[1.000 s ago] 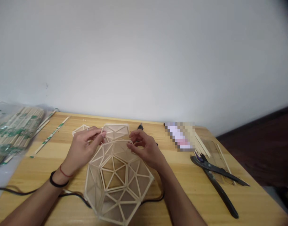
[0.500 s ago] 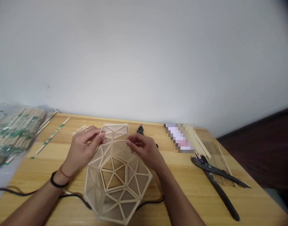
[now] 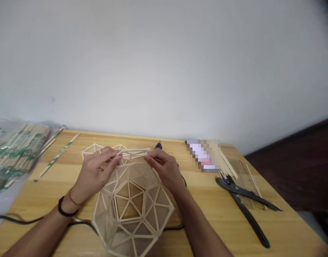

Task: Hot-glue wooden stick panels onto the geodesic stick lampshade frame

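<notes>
A bowl-shaped frame (image 3: 130, 219) of light wooden sticks joined into triangles stands open side up at the front of the table. Over its far rim, a small stick-framed panel (image 3: 135, 154) is tilted so that I see it almost edge-on. My left hand (image 3: 99, 166) pinches the panel's left end between thumb and fingers. At the opposite end, my right hand (image 3: 164, 166) has its thumb and fingertips closed on the panel's corner. My fingers hide both ends of the panel. Flat on the table behind my left hand lies a stick polygon (image 3: 93, 148), partly covered.
Bagged chopsticks (image 3: 24, 148) lie at the left, with a loose wrapped chopstick (image 3: 58, 155) nearby. A black-tipped tool (image 3: 158, 145) sits behind my right hand. Rightward are a blurred phone (image 3: 203, 155), sticks (image 3: 228, 164) and black-handled pliers (image 3: 247, 203). A black cable (image 3: 21, 221) crosses the front.
The panel has tipped from showing its face to nearly edge-on. My right hand has closed in on its right corner. More of the stick pieces behind now shows.
</notes>
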Action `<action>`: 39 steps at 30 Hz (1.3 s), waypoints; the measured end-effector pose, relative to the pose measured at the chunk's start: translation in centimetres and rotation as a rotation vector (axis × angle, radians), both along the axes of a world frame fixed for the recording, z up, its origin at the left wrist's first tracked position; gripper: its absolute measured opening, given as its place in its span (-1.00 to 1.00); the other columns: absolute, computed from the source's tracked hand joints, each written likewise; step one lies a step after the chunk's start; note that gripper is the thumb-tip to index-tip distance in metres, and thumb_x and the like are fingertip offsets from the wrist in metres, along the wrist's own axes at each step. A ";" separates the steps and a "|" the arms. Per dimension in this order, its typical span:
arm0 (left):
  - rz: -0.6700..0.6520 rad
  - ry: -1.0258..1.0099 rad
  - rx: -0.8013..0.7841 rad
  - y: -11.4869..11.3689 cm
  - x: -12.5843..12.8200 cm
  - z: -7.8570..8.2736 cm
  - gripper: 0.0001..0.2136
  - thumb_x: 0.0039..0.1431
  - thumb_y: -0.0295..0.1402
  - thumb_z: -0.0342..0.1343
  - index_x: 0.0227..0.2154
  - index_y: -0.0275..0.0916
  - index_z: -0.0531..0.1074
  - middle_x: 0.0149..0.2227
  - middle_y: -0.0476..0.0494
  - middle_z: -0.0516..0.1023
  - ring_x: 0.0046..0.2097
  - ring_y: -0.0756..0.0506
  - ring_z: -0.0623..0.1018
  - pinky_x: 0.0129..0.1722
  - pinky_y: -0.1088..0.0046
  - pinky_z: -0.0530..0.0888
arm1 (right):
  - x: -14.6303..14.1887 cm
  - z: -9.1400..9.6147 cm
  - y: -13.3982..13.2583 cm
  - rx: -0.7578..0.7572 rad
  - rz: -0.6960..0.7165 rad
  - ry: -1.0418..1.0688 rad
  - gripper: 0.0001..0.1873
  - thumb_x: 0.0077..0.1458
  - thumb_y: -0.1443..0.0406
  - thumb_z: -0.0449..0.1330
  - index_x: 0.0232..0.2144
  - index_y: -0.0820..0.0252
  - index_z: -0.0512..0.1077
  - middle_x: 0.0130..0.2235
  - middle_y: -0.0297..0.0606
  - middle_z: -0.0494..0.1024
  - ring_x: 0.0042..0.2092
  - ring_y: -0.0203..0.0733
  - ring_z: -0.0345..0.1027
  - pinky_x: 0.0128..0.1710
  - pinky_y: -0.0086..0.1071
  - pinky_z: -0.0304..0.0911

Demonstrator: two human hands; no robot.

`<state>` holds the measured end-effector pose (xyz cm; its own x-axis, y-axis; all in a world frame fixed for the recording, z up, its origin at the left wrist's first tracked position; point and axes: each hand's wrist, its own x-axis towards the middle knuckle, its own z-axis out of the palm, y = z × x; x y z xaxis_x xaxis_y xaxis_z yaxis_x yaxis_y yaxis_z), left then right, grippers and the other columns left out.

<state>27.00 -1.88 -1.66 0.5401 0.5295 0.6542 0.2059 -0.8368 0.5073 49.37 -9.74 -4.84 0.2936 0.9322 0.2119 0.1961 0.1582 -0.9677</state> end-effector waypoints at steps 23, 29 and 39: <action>0.142 0.119 -0.645 2.2 -0.3 -2.3 -0.52 0.28 -0.22 0.11 0.23 -0.22 0.32 -0.55 0.11 0.52 -0.49 -0.06 0.54 -0.39 0.47 0.44 | 0.2 0.6 -0.8 0.037 0.082 -0.495 -0.89 0.20 0.26 0.28 -0.34 0.18 0.56 -0.41 -0.35 0.45 -0.40 -0.29 0.33 -0.36 -0.40 0.25; 0.158 0.255 -0.588 2.4 -0.4 -1.8 -0.60 0.36 -0.08 -0.02 -0.01 -0.25 0.54 -0.52 0.00 0.56 -0.51 -0.05 0.47 -0.47 0.48 0.34 | 0.0 0.5 -0.6 0.098 0.018 -0.556 -0.87 0.26 0.29 0.22 -0.31 0.18 0.56 -0.40 -0.32 0.50 -0.40 -0.28 0.36 -0.34 -0.41 0.26; -0.384 0.414 -0.600 0.9 -1.4 1.2 -0.60 0.33 -0.17 0.11 0.17 -0.15 0.47 0.07 -0.21 0.60 0.03 -0.22 0.55 0.01 0.33 0.47 | -0.1 1.0 -0.7 0.029 -0.068 -0.400 -0.78 0.19 0.22 0.23 -0.46 0.18 0.53 -0.46 -0.30 0.50 -0.39 -0.23 0.36 -0.33 -0.37 0.22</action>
